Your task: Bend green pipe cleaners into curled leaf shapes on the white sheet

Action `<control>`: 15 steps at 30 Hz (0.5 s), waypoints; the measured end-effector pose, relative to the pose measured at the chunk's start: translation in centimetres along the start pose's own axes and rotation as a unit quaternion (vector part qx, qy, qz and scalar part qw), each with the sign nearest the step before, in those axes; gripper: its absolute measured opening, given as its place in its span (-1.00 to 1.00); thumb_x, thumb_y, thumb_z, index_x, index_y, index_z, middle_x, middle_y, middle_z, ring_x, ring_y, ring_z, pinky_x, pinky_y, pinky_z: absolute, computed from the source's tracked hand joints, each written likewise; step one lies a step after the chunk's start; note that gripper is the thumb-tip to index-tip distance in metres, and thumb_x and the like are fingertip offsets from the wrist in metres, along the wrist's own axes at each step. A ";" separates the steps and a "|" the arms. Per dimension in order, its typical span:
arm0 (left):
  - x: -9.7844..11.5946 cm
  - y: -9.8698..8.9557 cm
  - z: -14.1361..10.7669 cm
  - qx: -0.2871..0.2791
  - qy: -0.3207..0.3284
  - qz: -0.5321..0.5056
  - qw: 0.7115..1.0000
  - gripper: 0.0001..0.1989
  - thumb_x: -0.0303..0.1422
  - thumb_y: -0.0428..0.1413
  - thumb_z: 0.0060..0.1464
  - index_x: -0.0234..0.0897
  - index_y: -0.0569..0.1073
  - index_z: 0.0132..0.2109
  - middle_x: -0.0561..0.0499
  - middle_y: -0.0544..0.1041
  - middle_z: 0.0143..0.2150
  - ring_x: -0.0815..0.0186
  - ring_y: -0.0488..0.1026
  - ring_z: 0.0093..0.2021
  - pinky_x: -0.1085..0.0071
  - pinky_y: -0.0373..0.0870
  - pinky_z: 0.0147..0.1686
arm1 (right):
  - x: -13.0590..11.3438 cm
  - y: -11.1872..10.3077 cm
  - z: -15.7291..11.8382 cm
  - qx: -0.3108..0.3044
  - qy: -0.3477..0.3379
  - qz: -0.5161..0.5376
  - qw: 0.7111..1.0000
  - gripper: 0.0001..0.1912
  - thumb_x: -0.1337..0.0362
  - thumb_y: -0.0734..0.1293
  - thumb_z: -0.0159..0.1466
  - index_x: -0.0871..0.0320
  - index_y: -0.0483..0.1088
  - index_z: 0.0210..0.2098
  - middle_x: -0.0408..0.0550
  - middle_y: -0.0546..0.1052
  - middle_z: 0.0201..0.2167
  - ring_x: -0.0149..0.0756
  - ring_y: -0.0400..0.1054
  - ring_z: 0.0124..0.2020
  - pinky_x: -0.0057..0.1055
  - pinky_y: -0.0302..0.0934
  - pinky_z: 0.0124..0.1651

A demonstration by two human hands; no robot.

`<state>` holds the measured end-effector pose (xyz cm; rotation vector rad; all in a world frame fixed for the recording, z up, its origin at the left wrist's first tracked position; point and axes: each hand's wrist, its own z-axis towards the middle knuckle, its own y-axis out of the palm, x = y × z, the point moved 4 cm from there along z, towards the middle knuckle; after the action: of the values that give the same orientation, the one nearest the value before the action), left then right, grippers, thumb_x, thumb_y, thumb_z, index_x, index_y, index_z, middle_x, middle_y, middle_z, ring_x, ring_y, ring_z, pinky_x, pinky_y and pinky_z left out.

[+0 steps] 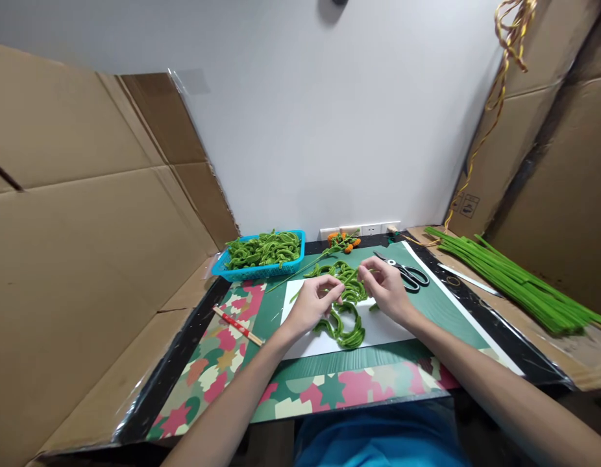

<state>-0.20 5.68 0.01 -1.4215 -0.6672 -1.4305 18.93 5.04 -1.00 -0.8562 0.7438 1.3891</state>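
Pieces of curled, fuzzy green stem (350, 338) are spread in front of and between the hands, most of them on a white sheet (385, 329) laid over a green mat (456, 324). The sheet seems to be put there so that each curl is easily seen against a pale ground.

The left hand (316, 301) is held palm inward above the near part of the spread, its thumb and fingertips brought close together in a narrow pinch. The right hand (384, 285) is poised just beyond the sheet's right side, fingers curled and thumb drawn near them, also narrow. Whether a thin piece is gripped by either hand cannot be told, as the fingertips are small and partly turned away. The two are kept slightly apart, with the curls lying between them, so small work can presumably be shared by both.

A blue basket (261, 271), heaped with more green curls, is set at the back left, likely to be reached without crowding the sheet. Scissors (406, 268) are laid just beyond the right hand, handles turned toward the person's side, probably for easy pickup. Long green stems (519, 282) are bundled at the table's right, perhaps to be kept clear of both forearms.
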 end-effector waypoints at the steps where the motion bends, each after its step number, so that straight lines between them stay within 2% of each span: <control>1: 0.0 0.1 0.0 -0.004 0.001 -0.002 1.000 -0.63 -0.06 0.27 0.20 -0.32 0.54 -0.19 0.06 0.55 -0.43 0.47 0.30 -0.65 0.54 0.26 -0.67 | 0.0 0.3 0.0 -0.015 0.014 0.029 0.999 -0.67 -0.05 0.39 0.39 0.09 0.38 -0.24 -0.16 0.44 -0.45 -0.42 0.20 -0.60 -0.46 0.06 -0.59; 5: 0.1 0.4 0.0 -0.013 0.003 -0.008 1.000 -0.65 -0.07 0.27 0.21 -0.32 0.55 -0.16 0.06 0.55 -0.42 0.47 0.32 -0.64 0.55 0.29 -0.67 | -0.3 1.2 0.2 -0.062 0.030 0.072 0.995 -0.68 0.00 0.50 0.30 0.12 0.49 -0.23 -0.13 0.49 -0.43 -0.41 0.28 -0.56 -0.47 0.19 -0.57; 9: 0.0 0.6 -0.2 -0.017 0.002 -0.005 1.000 -0.65 -0.07 0.28 0.19 -0.32 0.55 -0.17 0.02 0.56 -0.39 0.45 0.35 -0.62 0.54 0.33 -0.66 | 0.0 1.6 0.2 -0.061 0.051 0.109 0.991 -0.69 0.01 0.48 0.31 0.13 0.55 -0.16 -0.05 0.58 -0.32 -0.39 0.35 -0.53 -0.44 0.31 -0.53; 12: 0.0 0.6 -0.3 -0.031 0.012 0.021 0.999 -0.66 -0.09 0.28 0.19 -0.33 0.59 -0.16 -0.01 0.59 -0.35 0.43 0.39 -0.59 0.54 0.33 -0.64 | 0.2 1.6 0.2 -0.057 0.057 0.117 0.990 -0.69 0.01 0.51 0.27 0.13 0.53 -0.22 -0.08 0.58 -0.37 -0.37 0.40 -0.50 -0.44 0.34 -0.52; 15: 0.0 0.4 -0.3 -0.036 0.014 0.053 0.998 -0.67 -0.11 0.28 0.20 -0.32 0.62 -0.11 -0.07 0.64 -0.26 0.40 0.43 -0.54 0.52 0.34 -0.61 | 0.4 1.4 0.2 -0.047 0.049 0.129 0.989 -0.69 0.01 0.47 0.31 0.11 0.45 -0.22 -0.08 0.59 -0.34 -0.36 0.44 -0.45 -0.47 0.34 -0.50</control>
<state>0.08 5.30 -0.17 -1.4677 -0.5203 -1.4002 17.56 5.43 -1.32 -0.9313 0.8951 1.6298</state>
